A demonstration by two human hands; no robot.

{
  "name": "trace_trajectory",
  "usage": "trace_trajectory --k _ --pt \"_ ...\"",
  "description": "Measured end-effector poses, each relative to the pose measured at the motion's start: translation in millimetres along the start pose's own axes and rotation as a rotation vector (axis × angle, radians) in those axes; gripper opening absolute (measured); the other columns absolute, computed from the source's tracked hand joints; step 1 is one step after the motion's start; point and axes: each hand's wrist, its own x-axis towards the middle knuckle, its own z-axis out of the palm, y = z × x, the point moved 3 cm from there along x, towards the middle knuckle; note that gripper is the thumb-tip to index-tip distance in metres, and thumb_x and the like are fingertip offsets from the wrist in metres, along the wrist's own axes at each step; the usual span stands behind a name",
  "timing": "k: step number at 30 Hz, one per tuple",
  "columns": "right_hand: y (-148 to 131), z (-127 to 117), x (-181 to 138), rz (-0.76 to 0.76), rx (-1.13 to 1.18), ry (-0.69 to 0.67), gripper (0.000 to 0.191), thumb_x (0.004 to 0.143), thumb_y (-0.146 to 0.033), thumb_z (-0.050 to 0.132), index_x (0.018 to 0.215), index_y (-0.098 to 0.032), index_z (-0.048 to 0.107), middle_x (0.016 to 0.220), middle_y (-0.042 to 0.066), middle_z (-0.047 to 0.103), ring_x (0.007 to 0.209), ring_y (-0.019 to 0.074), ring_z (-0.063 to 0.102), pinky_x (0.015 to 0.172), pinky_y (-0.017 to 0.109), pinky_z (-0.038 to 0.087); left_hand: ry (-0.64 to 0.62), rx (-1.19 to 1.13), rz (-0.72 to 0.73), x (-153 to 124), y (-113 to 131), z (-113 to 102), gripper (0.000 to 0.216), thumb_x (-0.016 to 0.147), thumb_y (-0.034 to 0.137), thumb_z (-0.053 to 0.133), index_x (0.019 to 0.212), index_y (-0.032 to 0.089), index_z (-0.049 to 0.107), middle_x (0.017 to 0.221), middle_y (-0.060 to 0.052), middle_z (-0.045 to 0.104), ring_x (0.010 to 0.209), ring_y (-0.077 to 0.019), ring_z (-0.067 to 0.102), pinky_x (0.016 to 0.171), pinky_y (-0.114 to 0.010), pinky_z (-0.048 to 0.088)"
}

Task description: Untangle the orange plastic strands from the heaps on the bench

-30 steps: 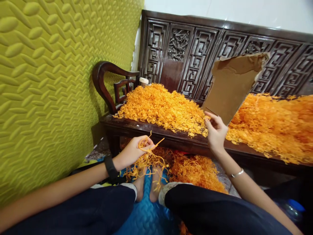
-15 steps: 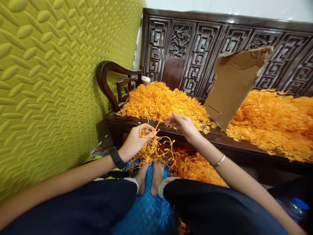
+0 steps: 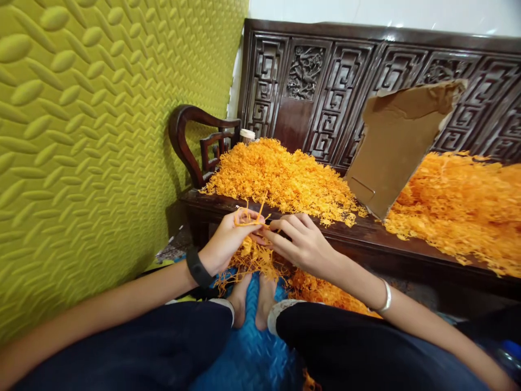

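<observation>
My left hand (image 3: pixel 228 239), with a black band on the wrist, is closed around thin orange branching strands (image 3: pixel 261 208) that look like plastic; several ends stick up above its fingers. My right hand (image 3: pixel 306 245) meets its fingertips, fingers bent and pinching at the same strands. The right thumb is mostly hidden. Below both hands is a tangled orange clump (image 3: pixel 254 259) above my feet; I cannot tell whether it hangs from the left hand. Just beyond, a heap of small orange pieces (image 3: pixel 280 176) covers the bench seat.
A dark carved wooden bench (image 3: pixel 299 122) stands ahead, its curved armrest (image 3: pixel 183 117) near the yellow textured wall (image 3: pixel 101 163). A cardboard sheet (image 3: pixel 396 146) leans between the heap and another orange pile (image 3: pixel 468 206). More orange pieces (image 3: pixel 325 290) lie low by my feet on the blue mat (image 3: pixel 248 358).
My right hand has come down and left from above the bench edge to the left hand's fingertips, its fingers now bent onto the strands. The left hand keeps its hold.
</observation>
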Motion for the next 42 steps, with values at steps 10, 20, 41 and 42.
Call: trace_trajectory --k 10,20,41,42 --pt "12 -3 -1 0.63 1.001 0.07 0.01 0.084 -0.028 0.054 0.078 -0.02 0.052 0.077 0.0 0.057 0.073 0.013 0.052 0.07 0.03 0.037 0.162 0.227 0.355 6 15 -29 0.061 0.057 0.008 0.06 0.114 0.022 0.044 0.114 -0.005 0.052 0.107 -0.0196 0.048 0.092 -0.036 0.039" --pt "7 -1 4 0.621 1.101 0.155 0.005 0.077 -0.026 0.065 0.077 -0.021 0.065 0.074 -0.001 0.061 0.071 0.0114 0.055 0.069 0.027 0.043 -0.446 0.457 0.296 -15 22 0 0.04 0.071 0.032 0.065 0.109 0.02 0.059 0.102 -0.003 0.063 0.098 -0.021 0.056 0.088 -0.032 0.043" --pt "4 26 7 1.126 1.554 0.383 0.01 0.063 -0.016 0.069 0.062 -0.018 0.059 0.07 -0.003 0.051 0.066 0.0089 0.047 0.063 0.025 0.037 -0.267 0.773 0.321 -8 29 5 0.025 0.079 0.03 0.053 0.066 0.012 0.064 0.051 0.005 0.046 0.047 -0.006 0.033 0.046 -0.02 0.024" --pt "6 24 9 1.129 1.546 0.416 0.01 0.063 -0.016 0.069 0.062 -0.018 0.059 0.07 -0.003 0.051 0.065 0.0088 0.046 0.062 0.025 0.037 -0.252 0.768 0.336 -9 32 6 0.026 0.08 0.031 0.052 0.066 0.012 0.064 0.052 0.005 0.046 0.047 -0.0059 0.033 0.046 -0.02 0.024"
